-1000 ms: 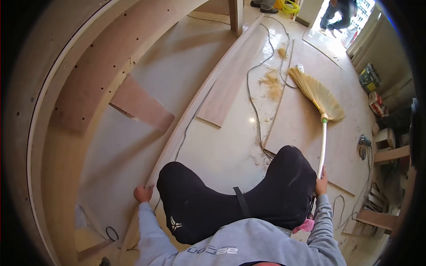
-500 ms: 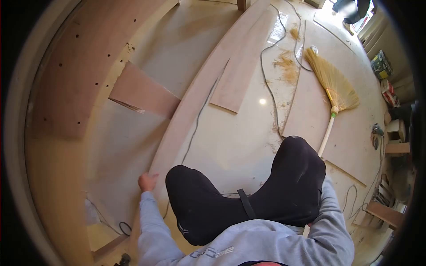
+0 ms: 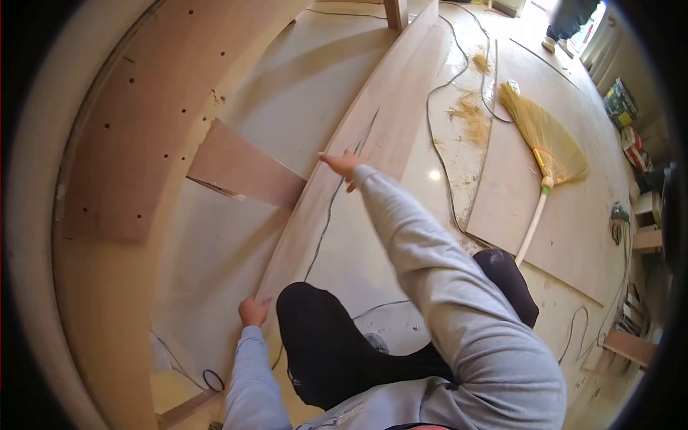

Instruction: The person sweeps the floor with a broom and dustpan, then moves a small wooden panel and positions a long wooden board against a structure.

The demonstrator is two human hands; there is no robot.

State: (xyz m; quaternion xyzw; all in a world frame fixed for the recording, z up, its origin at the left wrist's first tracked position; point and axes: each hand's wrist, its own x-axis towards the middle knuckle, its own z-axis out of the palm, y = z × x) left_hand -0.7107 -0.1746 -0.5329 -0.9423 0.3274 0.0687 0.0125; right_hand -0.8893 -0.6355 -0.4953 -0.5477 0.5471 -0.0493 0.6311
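Note:
A long plywood board (image 3: 304,215) runs from my left side up to the top of the view, with its edge raised above the floor. My left hand (image 3: 254,311) is closed over that edge near my knee. Farther along the same board, my right hand (image 3: 342,165) reaches out with fingers stretched and apart, its fingertips right at the edge. A grey cable (image 3: 329,215) lies along the board and passes below the right hand. A short plywood piece (image 3: 244,163) meets the board's far side.
A straw broom (image 3: 550,150) rests on a flat plywood sheet (image 3: 545,215) at the right. Wood shavings (image 3: 469,118) and a black cable (image 3: 433,129) lie between the boards. A drilled panel (image 3: 132,136) curves along the left. Another person's legs (image 3: 572,23) show at top right.
My right hand has come from beside my right thigh forward and left to the board's edge. My left hand stays on the edge. The view has shifted slightly.

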